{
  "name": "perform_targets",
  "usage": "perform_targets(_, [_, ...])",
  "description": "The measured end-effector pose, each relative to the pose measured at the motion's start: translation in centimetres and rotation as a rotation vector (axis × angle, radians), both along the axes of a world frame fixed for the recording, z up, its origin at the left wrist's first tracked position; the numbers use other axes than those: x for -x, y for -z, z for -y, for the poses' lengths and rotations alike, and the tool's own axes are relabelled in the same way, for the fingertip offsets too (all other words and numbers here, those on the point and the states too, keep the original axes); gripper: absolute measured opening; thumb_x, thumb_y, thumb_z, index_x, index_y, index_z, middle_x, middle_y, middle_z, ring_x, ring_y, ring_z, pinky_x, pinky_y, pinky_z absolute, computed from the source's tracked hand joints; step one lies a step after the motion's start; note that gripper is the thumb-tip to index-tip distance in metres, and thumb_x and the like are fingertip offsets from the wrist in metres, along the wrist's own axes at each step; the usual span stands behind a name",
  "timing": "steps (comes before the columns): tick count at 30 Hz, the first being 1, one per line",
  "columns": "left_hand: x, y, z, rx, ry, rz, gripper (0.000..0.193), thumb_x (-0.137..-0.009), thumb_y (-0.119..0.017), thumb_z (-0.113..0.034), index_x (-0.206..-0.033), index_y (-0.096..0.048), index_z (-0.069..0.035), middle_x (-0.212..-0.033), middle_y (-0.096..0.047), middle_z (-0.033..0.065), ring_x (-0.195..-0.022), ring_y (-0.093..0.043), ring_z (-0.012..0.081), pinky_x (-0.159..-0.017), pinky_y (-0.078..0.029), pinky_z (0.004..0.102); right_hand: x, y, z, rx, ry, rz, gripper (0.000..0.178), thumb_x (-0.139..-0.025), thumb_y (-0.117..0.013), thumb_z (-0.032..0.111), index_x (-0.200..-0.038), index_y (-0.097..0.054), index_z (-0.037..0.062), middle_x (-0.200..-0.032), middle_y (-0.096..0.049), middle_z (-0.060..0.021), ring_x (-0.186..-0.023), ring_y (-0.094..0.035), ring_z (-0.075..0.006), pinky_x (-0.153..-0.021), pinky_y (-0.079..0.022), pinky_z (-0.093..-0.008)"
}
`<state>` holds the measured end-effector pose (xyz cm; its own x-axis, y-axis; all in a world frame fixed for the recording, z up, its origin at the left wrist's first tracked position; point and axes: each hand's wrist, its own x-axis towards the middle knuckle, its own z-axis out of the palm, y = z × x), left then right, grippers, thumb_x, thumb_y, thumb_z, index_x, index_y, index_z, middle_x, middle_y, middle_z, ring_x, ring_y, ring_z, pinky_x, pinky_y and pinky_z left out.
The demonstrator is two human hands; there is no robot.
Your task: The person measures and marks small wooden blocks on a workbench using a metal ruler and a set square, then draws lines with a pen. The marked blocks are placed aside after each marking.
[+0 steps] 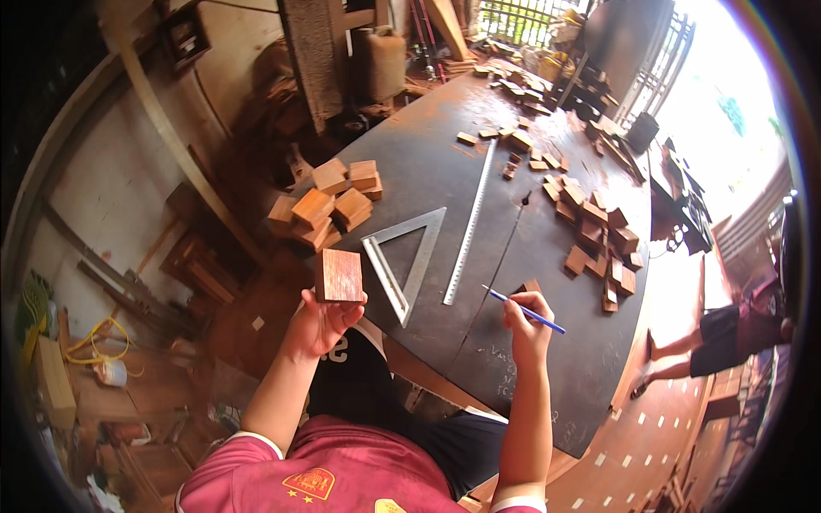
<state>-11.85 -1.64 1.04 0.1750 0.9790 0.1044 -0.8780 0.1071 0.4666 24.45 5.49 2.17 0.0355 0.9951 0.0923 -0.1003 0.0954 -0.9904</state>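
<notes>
My left hand [323, 327] is closed round the lower edge of a square reddish-brown wood block [340, 276], raised at the table's left edge with its broad face toward me. In my right hand [528, 323] a blue pen [542, 320] is pinched, its tip pointing left over the dark tabletop [453, 342]. Just beyond those fingers lies a small wood block [530, 286], partly hidden by the hand. Between my hands rest a metal triangle square [419, 263] and, right of it, a long steel ruler [472, 218].
Several wood blocks [332, 198] are piled at the table's left edge. More small blocks [599, 231] lie scattered along the right side, others [517, 85] at the far end. A person [727, 338] stands beyond the right edge. A jerrycan [382, 61] stands past the far left.
</notes>
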Motion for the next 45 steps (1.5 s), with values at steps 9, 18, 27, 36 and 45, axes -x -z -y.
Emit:
perform_targets(9, [5.8,-5.1,-1.6,-0.094,-0.363,-0.581,0.080,-0.086,-0.080,-0.041,-0.145,-0.044,-0.001,-0.131,-0.061,0.0108,-0.115,-0.064,0.0225,-0.097,-0.057,0.0376,0.2,-0.4,0.2,-0.013,0.022,0.039,0.008,-0.090,-0.069,0.004,-0.091,-0.061,0.0001,-0.071,-0.061,-0.0048,-0.059,-0.056,-0.0106,-0.055,-0.044,-0.0234])
perform_targets(18, [6.7,-2.4,-1.2,-0.187,-0.219,-0.142,0.076,-0.100,-0.055,-0.045,-0.155,-0.029,0.001,-0.148,-0.046,0.0285,-0.127,-0.056,0.0457,-0.102,-0.056,0.0519,0.3,0.0,0.1,-0.022,0.022,0.044,0.009,-0.091,-0.068,0.004,-0.092,-0.060,0.0002,-0.069,-0.060,-0.0045,-0.058,-0.055,-0.0107,-0.054,-0.042,-0.0233])
perform_targets(27, [3.8,-5.5,-1.5,-0.102,-0.440,-0.684,0.088,-0.077,-0.090,-0.032,-0.147,-0.044,-0.006,-0.126,-0.062,0.0141,-0.107,-0.068,0.0212,-0.090,-0.061,0.0366,0.0,-0.3,0.2,-0.027,0.008,0.057,0.009,-0.091,-0.068,0.004,-0.092,-0.060,0.0003,-0.071,-0.060,-0.0040,-0.059,-0.055,-0.0101,-0.054,-0.043,-0.0231])
perform_targets(36, [-6.4,-7.9,-0.3,-0.437,-0.306,-1.559,0.077,-0.068,-0.094,-0.022,-0.135,-0.060,-0.007,-0.104,-0.066,0.0093,-0.090,-0.068,0.0188,-0.081,-0.057,0.0330,-0.2,0.0,-0.1,-0.012,0.016,0.094,0.008,-0.091,-0.069,0.003,-0.094,-0.063,-0.0004,-0.074,-0.061,-0.0038,-0.061,-0.057,-0.0103,-0.056,-0.043,-0.0232])
perform_targets(45, [-11.5,-5.8,-1.4,-0.841,-0.101,-1.735,0.077,-0.071,-0.086,-0.016,-0.141,-0.053,-0.009,-0.111,-0.066,0.0131,-0.101,-0.066,0.0312,-0.091,-0.053,0.0398,0.0,0.6,-0.8,0.002,0.062,-0.055,0.024,-0.105,-0.060,0.026,-0.098,-0.059,0.0029,-0.076,-0.065,-0.0059,-0.061,-0.060,-0.0121,-0.053,-0.045,-0.0251])
